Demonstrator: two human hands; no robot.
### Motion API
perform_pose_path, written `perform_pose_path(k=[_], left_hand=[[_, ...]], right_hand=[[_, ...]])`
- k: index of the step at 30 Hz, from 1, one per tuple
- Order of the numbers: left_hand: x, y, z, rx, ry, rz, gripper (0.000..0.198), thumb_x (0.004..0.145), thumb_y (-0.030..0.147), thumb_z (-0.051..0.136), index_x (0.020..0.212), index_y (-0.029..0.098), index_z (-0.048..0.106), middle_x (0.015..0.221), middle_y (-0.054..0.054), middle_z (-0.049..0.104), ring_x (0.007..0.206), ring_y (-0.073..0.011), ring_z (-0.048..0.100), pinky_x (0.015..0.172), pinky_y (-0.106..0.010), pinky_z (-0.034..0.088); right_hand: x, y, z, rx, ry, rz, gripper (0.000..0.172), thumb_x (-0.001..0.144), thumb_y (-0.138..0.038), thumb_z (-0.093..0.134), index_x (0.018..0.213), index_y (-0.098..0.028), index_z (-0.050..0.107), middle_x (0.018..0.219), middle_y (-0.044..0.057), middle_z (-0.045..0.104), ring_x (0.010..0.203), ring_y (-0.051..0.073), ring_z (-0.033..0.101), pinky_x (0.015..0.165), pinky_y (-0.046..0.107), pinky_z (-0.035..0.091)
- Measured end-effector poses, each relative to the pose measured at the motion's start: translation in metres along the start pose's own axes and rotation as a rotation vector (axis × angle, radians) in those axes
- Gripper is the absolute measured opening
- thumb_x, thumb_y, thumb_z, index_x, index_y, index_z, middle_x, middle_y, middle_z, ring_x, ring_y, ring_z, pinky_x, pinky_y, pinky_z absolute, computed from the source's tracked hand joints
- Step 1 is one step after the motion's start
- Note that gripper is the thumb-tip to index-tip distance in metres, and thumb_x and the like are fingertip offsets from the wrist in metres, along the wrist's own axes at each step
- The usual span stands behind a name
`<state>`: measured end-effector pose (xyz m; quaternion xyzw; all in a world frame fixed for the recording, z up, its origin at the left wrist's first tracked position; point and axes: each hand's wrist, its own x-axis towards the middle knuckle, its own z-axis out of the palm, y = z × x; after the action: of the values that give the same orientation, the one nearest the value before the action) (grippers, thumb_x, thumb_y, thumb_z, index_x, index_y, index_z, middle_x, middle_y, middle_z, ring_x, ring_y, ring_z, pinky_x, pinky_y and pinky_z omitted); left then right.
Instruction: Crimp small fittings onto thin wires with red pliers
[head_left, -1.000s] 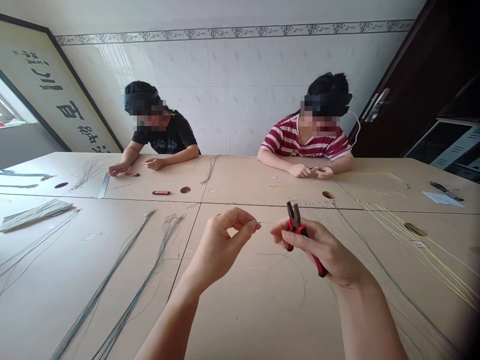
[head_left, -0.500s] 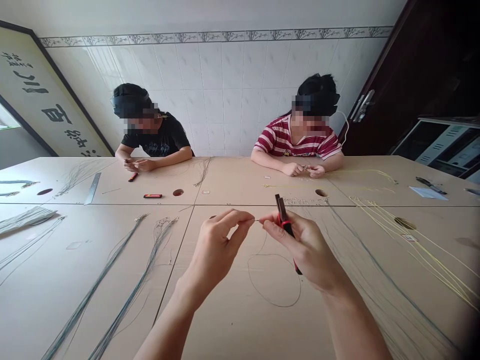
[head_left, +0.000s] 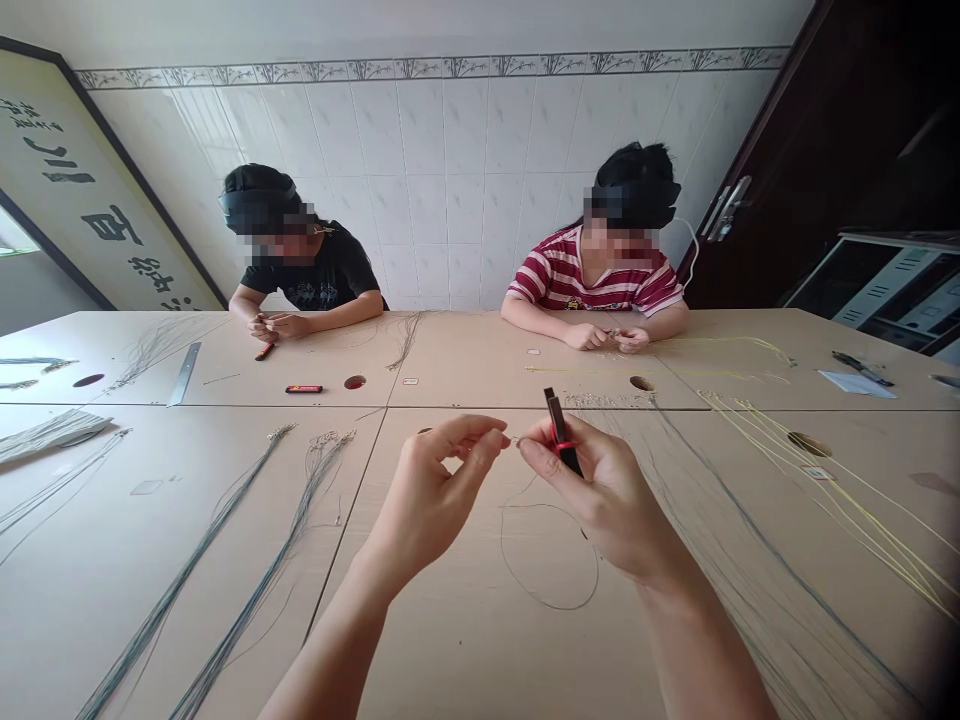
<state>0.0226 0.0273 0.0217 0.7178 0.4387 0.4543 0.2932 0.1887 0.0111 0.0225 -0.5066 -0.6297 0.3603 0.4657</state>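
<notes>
Thumb and index finger of my left hand (head_left: 439,495) pinch the tip of a thin grey cord (head_left: 503,560), over the middle of the table. Just to its right, my right hand (head_left: 611,490) pinches the cord close to the same end, leaving only a tiny gap between the two sets of fingertips. Pliers (head_left: 554,415) with red and black handles are tucked in my right hand, their dark jaws pointing up and away. Below the hands the cord hangs in a loose loop. Any small fitting at the fingertips is too small to tell.
Bundles of grey-green cords (head_left: 247,500) lie to the left, yellow cords (head_left: 840,490) to the right. Across the table (head_left: 450,640) two people work with their hands. A steel ruler (head_left: 185,374), a red and black utility knife (head_left: 304,389) and a cable hole (head_left: 808,444) lie around.
My fingertips have shifted slightly, and the left fingers have opened into a rounder pinch. The pliers have tilted a little in my right hand, and their lower handle is now mostly hidden.
</notes>
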Motion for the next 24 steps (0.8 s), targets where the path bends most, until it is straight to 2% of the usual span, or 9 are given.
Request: perform_pose_path(k=[3, 8, 14, 24], left_hand=[[0.0001, 0.0023, -0.0023, -0.112, -0.079, -0.108, 0.027, 0.094, 0.039, 0.053, 0.087, 0.019, 0.070, 0.083, -0.002, 0.073, 0.081, -0.0138, 0.065, 0.073, -0.024, 0.050], [0.0017, 0.0038, -0.0033, -0.235, -0.124, -0.177, 0.029, 0.091, 0.041, 0.056, 0.082, 0.017, 0.068, 0.076, -0.002, 0.070, 0.076, -0.0123, 0.064, 0.073, -0.023, 0.051], [0.0019, 0.0049, -0.0032, -0.282, -0.127, -0.187, 0.022, 0.088, 0.036, 0.063, 0.080, 0.016, 0.067, 0.076, -0.002, 0.068, 0.075, -0.0125, 0.063, 0.072, -0.024, 0.051], [0.0013, 0.0021, -0.0024, -0.258, -0.068, -0.129, 0.017, 0.088, 0.030, 0.063, 0.080, 0.016, 0.067, 0.073, -0.001, 0.068, 0.073, -0.0119, 0.063, 0.071, -0.024, 0.051]], right_hand=[[-0.0001, 0.0011, 0.0006, -0.017, 0.032, -0.047, 0.022, 0.089, -0.040, 0.057, 0.080, -0.021, 0.061, 0.072, -0.001, 0.059, 0.065, 0.012, 0.048, 0.061, 0.025, 0.039], [-0.0011, 0.0013, 0.0005, -0.044, -0.032, -0.070, 0.020, 0.091, -0.039, 0.057, 0.083, -0.021, 0.062, 0.078, 0.000, 0.066, 0.069, 0.013, 0.053, 0.065, 0.025, 0.041], [-0.0005, 0.0016, 0.0000, -0.069, -0.043, -0.107, 0.017, 0.092, -0.035, 0.056, 0.083, -0.022, 0.061, 0.078, -0.002, 0.065, 0.072, 0.013, 0.054, 0.067, 0.025, 0.040], [-0.0033, -0.0040, -0.0015, -0.087, -0.017, -0.039, 0.020, 0.091, -0.038, 0.056, 0.083, -0.021, 0.062, 0.076, -0.001, 0.064, 0.068, 0.012, 0.051, 0.063, 0.025, 0.039]])
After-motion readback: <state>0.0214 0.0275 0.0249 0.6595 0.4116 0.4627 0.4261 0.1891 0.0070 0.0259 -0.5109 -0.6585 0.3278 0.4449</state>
